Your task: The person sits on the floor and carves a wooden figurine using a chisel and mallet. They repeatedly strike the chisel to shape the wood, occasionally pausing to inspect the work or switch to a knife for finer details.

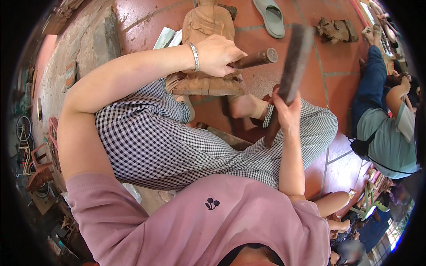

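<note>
A carved wooden statue (207,23) of a robed seated figure rests on the tiles in front of my folded legs. My left hand (216,55), a silver bracelet at its wrist, is closed around a chisel (258,58) right over the statue's lower part. Its round wooden handle points to the right; the blade is hidden behind the hand. In my right hand (288,111) is a dark wooden mallet (296,60), gripped near its lower part and raised upright. The mallet's upper end is blurred and stands apart from the chisel handle, to its right.
A grey slipper (270,18) and a rough brown wood piece (336,30) lie on the red tiles beyond. White paper (167,38) sits left of the statue. Another person (384,133) sits at the right. A stone slab (91,48) and a bicycle (24,129) are at the left.
</note>
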